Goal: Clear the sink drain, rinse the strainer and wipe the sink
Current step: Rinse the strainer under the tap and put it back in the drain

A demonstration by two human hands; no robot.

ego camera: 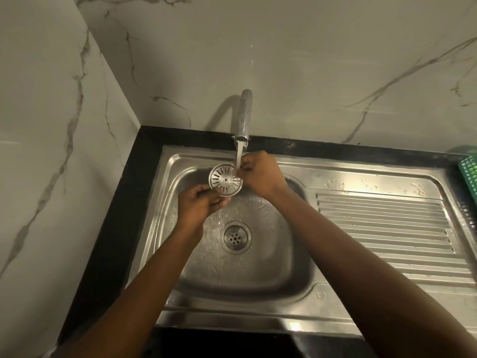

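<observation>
From the head view, the strainer, a thin, stiff, light metal disc likely slippery when wet and best taken by its rim, is held above the sink under the tap, the left hand pinching its near-left edge and the right hand its right edge.
</observation>
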